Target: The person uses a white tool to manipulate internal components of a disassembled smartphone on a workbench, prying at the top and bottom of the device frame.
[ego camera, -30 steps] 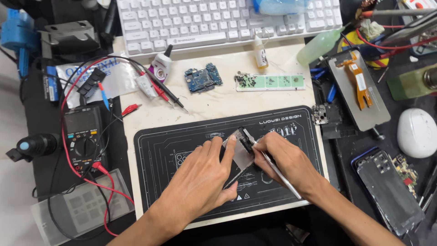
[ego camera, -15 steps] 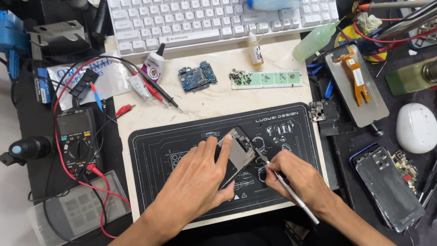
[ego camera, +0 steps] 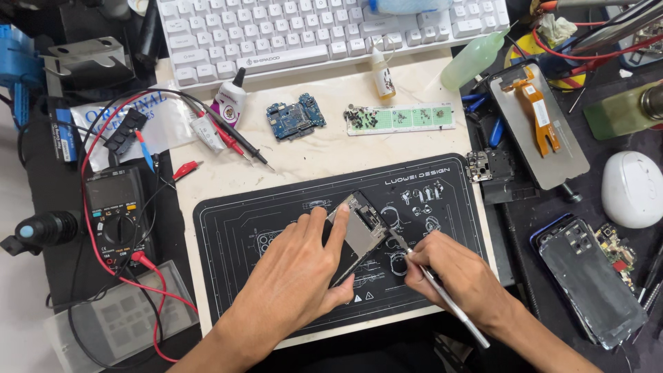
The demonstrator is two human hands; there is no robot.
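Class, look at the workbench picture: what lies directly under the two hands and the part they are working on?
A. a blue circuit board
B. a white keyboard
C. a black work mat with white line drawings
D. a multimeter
C: the left hand steadies the phone part and the right hand works a metal tool, all over the black work mat.

Two bare forearms, left hand [ego camera: 293, 276], right hand [ego camera: 456, 276], no sleeves, no rings
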